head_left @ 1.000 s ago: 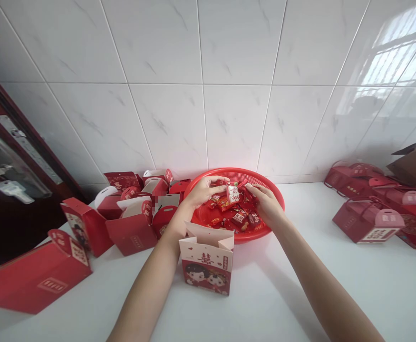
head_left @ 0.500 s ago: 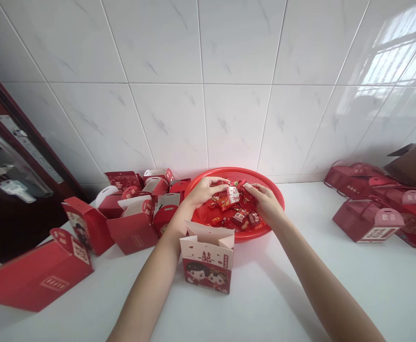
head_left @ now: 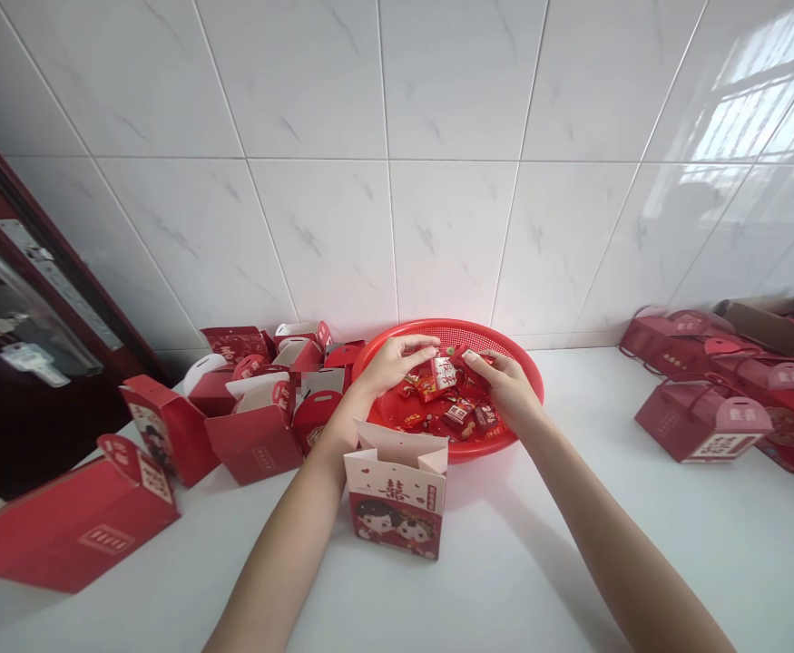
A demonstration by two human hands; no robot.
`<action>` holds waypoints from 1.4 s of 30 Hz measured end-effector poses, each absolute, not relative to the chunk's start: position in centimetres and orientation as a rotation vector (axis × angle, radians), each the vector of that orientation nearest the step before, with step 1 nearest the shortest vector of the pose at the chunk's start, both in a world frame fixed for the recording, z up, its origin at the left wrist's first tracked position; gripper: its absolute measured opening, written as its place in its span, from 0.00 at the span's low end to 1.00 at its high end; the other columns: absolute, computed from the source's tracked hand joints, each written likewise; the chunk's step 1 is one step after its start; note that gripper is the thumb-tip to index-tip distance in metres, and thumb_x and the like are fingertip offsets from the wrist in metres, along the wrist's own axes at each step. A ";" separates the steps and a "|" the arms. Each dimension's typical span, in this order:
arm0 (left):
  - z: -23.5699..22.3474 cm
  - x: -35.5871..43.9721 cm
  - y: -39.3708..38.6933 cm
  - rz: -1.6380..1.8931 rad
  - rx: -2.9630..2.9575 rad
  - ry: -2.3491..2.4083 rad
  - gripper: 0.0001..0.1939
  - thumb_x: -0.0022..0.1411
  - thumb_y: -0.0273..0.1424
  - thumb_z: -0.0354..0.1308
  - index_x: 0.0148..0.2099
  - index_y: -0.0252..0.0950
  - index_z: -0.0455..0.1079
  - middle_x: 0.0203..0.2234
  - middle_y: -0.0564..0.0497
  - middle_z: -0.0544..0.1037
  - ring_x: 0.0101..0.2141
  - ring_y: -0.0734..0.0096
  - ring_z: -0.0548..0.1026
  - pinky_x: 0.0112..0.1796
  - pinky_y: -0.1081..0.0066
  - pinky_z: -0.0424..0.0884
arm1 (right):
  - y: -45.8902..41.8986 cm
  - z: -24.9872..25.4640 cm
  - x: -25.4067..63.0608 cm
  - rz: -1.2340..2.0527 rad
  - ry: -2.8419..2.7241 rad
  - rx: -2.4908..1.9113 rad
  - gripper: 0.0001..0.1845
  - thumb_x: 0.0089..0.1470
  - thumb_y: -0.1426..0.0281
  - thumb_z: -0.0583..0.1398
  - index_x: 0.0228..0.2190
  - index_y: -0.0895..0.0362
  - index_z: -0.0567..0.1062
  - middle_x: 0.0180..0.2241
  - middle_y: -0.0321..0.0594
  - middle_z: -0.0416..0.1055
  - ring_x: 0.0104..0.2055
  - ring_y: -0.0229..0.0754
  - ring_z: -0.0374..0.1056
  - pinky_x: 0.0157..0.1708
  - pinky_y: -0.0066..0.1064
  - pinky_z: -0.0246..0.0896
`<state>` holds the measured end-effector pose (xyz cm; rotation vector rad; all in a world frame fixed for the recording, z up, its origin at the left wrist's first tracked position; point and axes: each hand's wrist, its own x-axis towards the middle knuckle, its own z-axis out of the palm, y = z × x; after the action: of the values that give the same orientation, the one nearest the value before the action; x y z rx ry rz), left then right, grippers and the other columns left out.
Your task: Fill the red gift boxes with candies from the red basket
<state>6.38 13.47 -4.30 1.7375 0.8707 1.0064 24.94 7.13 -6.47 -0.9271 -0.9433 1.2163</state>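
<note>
While fingers of the right hand (head_left: 511, 388) pinch a small, shiny red-wrapped sweet (head_left: 463, 352), those of the left hand (head_left: 391, 365) curl beside a red-and-white printed packet (head_left: 444, 375), their grip unclear, within a round red plastic basket (head_left: 484, 451). Both look light and slippery, best held by wrapper edges.

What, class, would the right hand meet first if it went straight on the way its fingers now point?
Probably the red packet with the white label, just leftward in the picture, with the left hand beyond. Depth is unclear, so the right hand may be touching the packet.
</note>
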 end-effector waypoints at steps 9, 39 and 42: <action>-4.8 6.6 13.9 0.953 1.775 0.763 0.20 0.59 0.42 0.67 0.52 0.41 0.75 0.55 0.48 0.77 0.57 0.56 0.72 0.56 0.60 0.70 | 7.1 -6.6 24.9 1.181 -0.948 -0.977 0.22 0.41 0.53 0.74 0.31 0.57 0.80 0.31 0.43 0.82 0.35 0.49 0.78 0.35 0.37 0.74; -5.6 6.0 15.3 0.962 1.789 0.676 0.25 0.49 0.42 0.74 0.47 0.37 0.78 0.48 0.44 0.80 0.53 0.52 0.75 0.52 0.55 0.72 | 7.1 -6.5 25.0 1.262 -0.909 -0.936 0.22 0.40 0.54 0.75 0.31 0.57 0.81 0.30 0.43 0.81 0.35 0.49 0.77 0.34 0.36 0.74; -5.7 6.0 15.4 0.946 1.793 0.661 0.26 0.48 0.41 0.74 0.48 0.36 0.77 0.49 0.44 0.80 0.53 0.52 0.75 0.51 0.54 0.72 | 7.2 -6.5 25.1 1.268 -0.923 -0.938 0.22 0.40 0.54 0.75 0.31 0.57 0.80 0.31 0.43 0.81 0.35 0.49 0.77 0.35 0.37 0.75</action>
<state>5.95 15.37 -5.69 1.7928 0.6607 0.9460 25.08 7.18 -6.50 -0.9384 -0.9228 1.2679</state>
